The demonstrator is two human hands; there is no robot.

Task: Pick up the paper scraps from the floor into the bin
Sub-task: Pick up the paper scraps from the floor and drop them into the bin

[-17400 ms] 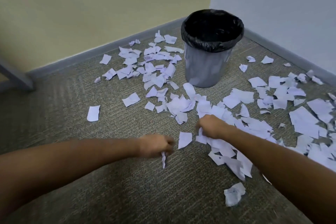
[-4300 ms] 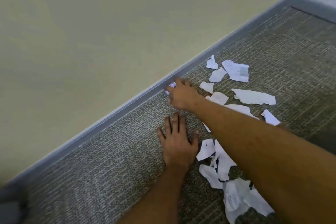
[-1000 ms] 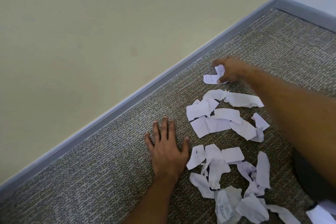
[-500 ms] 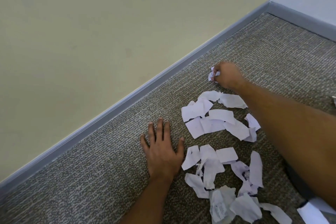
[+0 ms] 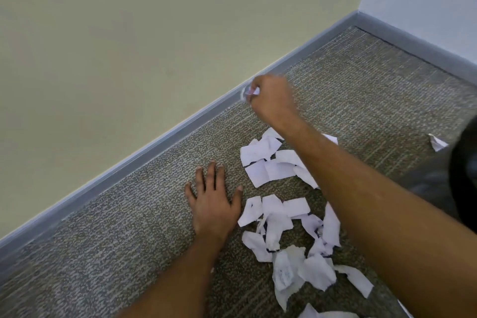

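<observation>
Right hand (image 5: 271, 98), raised just off the carpet (image 5: 129, 253) beside the skirting board (image 5: 154, 142), is clenched round a small crumpled wad of paper (image 5: 249, 91) that shows white at the thumb side of our fist. Left hand (image 5: 213, 204) lies flat on the carpet with fingers straight and spread, grasping nothing; we judge that it props our weight.

Loose paper scraps (image 5: 273, 217) lie scattered on the carpet just right of the left hand, in two rough clusters: a nearer one of overlapping pieces running toward the bottom edge, and a farther one (image 5: 260, 160) partly hidden under our right forearm. One lone scrap (image 5: 437, 142) lies well apart at the right, next to a dark blurred shape at the frame's edge, which we cannot identify. No bin is in view.

We judge the scraps to be very light, thin and limp. They will crumple rather than resist, and single flat pieces lying tight on the pile may be awkward to lift. The better hold is at a curled or raised edge, or by raking several overlapping pieces together and closing the fingers over the bunch. A wad held loosely may shed pieces on the way to the bin.

Pale walls (image 5: 129, 33) meet at the corner at upper right.
</observation>
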